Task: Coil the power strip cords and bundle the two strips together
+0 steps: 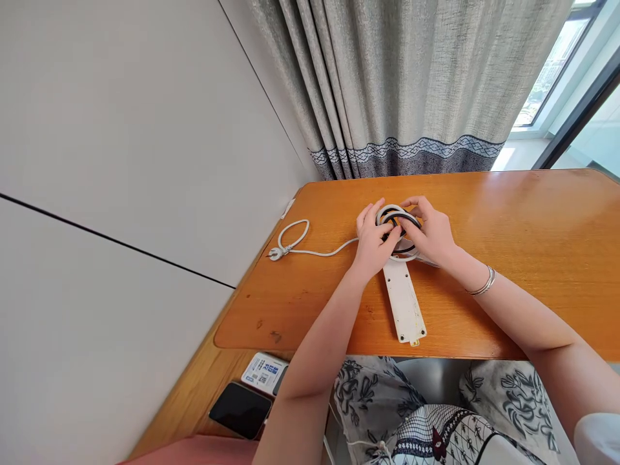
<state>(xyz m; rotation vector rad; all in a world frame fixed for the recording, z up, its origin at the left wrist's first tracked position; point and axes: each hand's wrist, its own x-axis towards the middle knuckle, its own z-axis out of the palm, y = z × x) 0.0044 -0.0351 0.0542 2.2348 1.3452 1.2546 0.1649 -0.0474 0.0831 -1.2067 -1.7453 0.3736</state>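
Note:
A coiled bundle of white and black cable (391, 210) lies between my two hands, over the far end of a white power strip (405, 300). The strip rests on the wooden table with its screwed underside facing up. My left hand (374, 240) grips the coil's left side, thumb and fingers closed around it. On the right side, my right hand (430, 229) pinches the loops between thumb and fingers. A white cord (322, 253) runs left from under my left hand to a plug (275, 254), with a loop near it. Part of the coil is hidden by my fingers.
The wooden table (508, 258) meets a white panel wall on the left and a grey curtain (411, 84) behind. Below the near left edge lie a black phone (241, 410) and a white printed box (264, 372). A small white item (287, 208) sits at the table's left edge.

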